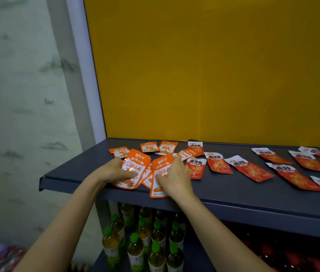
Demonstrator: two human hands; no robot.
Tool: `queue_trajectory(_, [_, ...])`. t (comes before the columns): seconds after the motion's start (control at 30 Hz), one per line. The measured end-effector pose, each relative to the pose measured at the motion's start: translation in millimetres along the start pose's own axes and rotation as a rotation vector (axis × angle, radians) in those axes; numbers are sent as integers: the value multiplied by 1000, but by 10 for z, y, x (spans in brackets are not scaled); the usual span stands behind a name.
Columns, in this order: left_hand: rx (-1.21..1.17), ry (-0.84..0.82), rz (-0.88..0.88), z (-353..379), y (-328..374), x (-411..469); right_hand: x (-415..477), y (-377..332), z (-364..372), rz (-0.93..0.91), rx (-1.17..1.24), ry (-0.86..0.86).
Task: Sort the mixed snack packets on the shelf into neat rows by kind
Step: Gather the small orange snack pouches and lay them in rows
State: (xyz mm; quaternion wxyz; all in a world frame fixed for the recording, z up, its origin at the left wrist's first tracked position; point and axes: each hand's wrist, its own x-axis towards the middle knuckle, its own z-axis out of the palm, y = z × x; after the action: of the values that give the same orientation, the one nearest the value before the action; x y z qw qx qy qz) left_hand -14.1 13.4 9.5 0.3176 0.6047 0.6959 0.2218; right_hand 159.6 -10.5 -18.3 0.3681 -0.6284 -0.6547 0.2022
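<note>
just one wide-angle head cam, seemingly close in, looking forward and down at the shelf (233,192), yellow panel (214,65) at 12 o'clock

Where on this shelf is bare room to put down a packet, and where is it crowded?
Bare: the left end of the shelf, beside the orange packets; the front strip right of the right hand, before the red packets; a back patch behind the middle red ones. Crowded: the overlapping orange pile, at the left hand too; the right end.
</note>
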Motion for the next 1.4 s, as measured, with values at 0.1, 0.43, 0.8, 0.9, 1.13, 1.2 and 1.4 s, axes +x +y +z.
queue_trajectory(0.1, [8, 3, -57, -75, -10, 59, -17, -47, 54, 0, -101, 2])
queue_trajectory(0.43, [-139, -84, -62, -106, 43, 135, 119, -104, -29, 163, -252, -111])
queue_trajectory(0.8, [-372, -13, 56, -95, -121, 52, 113, -101, -142, 237, 202, 1])
queue_trajectory(0.9, [-523, 47, 93, -75, -179, 2, 79, -72, -189, 194, 290, 12])
queue_trajectory(1.13, [-791, -25, 244, 64, 175, -211, -156, 74, -667, 110, 700, 1])
queue_trajectory(1.2, [-816, -79, 312, 199, 431, -279, -250, 187, -960, 124, 774, 43])
queue_trajectory(1.4, [-801, -293, 457, 975, 1350, -477, -709, 837, -1975, 229, 855, 325])
